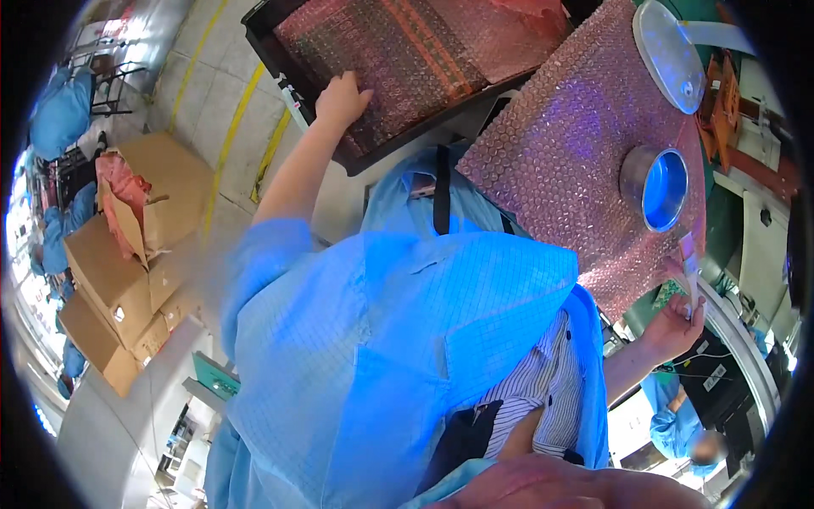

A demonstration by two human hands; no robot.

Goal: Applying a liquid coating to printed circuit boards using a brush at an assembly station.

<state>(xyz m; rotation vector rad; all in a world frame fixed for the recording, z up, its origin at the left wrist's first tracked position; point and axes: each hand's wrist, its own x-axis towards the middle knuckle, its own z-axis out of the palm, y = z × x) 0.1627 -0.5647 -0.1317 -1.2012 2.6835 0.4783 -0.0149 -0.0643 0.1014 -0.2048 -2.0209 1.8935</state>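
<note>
My left hand (342,100) reaches over the near left edge of a black tray (373,159). Its fingers are spread at the pink bubble wrap (407,102) lying inside, with nothing visible in them. Over on the right, my right hand (674,328) is closed round a pale, flat brush (692,276), its end pointing away from me. A sheet of pink bubble wrap (551,161) covers the surface between the tray and that hand. On this sheet stands a round metal cup (632,185), its inside glowing blue; I cannot make out its contents.
A round metal disc (666,53) on a pale arm is at the far right. Orange-brown racks (721,106) stand beyond it. Open cardboard boxes (119,263) sit on the left, near yellow floor lines (233,127). Another person (674,424) is at lower right.
</note>
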